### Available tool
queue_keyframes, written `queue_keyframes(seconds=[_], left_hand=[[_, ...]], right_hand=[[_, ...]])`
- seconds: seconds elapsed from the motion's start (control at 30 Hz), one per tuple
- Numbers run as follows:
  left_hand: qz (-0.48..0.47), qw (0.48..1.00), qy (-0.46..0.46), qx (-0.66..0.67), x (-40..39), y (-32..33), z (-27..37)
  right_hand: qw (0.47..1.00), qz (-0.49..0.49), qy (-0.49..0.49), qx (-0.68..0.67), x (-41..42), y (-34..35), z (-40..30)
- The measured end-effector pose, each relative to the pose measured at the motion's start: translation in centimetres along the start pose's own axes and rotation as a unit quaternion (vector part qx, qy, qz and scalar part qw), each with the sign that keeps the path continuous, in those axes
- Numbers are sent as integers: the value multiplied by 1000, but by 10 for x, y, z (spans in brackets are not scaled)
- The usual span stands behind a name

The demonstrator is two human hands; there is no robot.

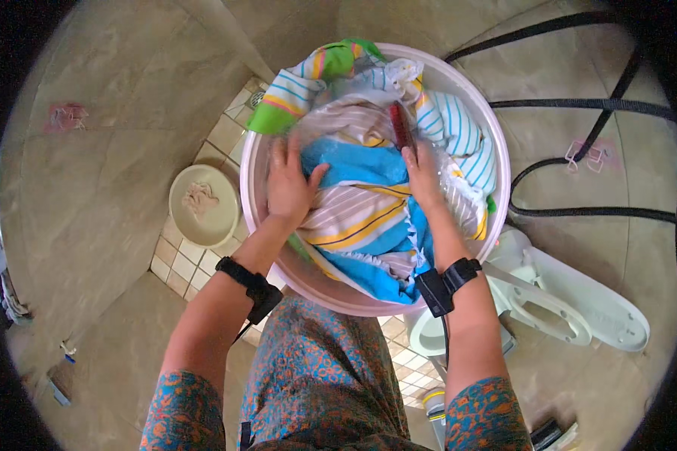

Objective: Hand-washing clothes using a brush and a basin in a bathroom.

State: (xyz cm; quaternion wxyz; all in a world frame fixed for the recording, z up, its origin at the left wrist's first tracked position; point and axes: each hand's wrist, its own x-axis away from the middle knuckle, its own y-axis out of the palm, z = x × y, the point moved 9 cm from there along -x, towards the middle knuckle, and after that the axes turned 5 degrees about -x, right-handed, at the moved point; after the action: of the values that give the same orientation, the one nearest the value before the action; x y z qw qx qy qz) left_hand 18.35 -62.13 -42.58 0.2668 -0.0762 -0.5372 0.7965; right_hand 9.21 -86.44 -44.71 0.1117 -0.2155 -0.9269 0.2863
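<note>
A large pink plastic tub [499,169] in front of me holds wet fabric with blue, yellow and grey-white stripes. My left hand [290,189] lies with spread fingers on the left edge of the blue cloth [352,163], gripping nothing. In my right hand [424,175] is a red scrub brush [400,124], held by its near end above the cloth. Blue-striped white fabric [454,121] bunches along the tub's right side. At the far left, a green-edged part [282,113] hangs over the rim. The brush's bristles cannot be made out.
A small pale basin [234,225] with a crumpled cloth [200,197] stands on the tiled floor left of the tub. At right is a white toilet with raised seat [553,318] and lid [592,299]. Black hoses [587,211] run along the wall. A floor drain [257,100] shows beyond.
</note>
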Motion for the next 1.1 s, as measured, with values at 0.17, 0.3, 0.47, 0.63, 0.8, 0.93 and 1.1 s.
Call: queue_keyframes(seconds=[0.17,0.3,0.47,0.63,0.8,0.93,1.1], left_hand=[[-95,985,-147,6,-4,-23,-16],[-79,987,-126,68,6,-30,-31],[11,966,-114,233,43,-58,9],[13,832,-269,485,73,-65,-26],[21,837,-235,494,94,-87,-20],[22,834,-254,489,99,-71,-21],[23,878,-261,400,104,-50,-28]], right_hand=[[978,103,-147,109,22,-22,-41],[995,77,66,15,48,-22,-55],[996,34,-32,79,90,-4,-127],[936,-156,-46,311,120,35,-132],[910,-126,52,391,104,-42,-39],[933,-76,75,343,110,-45,-16],[949,-75,119,283,109,-36,0]])
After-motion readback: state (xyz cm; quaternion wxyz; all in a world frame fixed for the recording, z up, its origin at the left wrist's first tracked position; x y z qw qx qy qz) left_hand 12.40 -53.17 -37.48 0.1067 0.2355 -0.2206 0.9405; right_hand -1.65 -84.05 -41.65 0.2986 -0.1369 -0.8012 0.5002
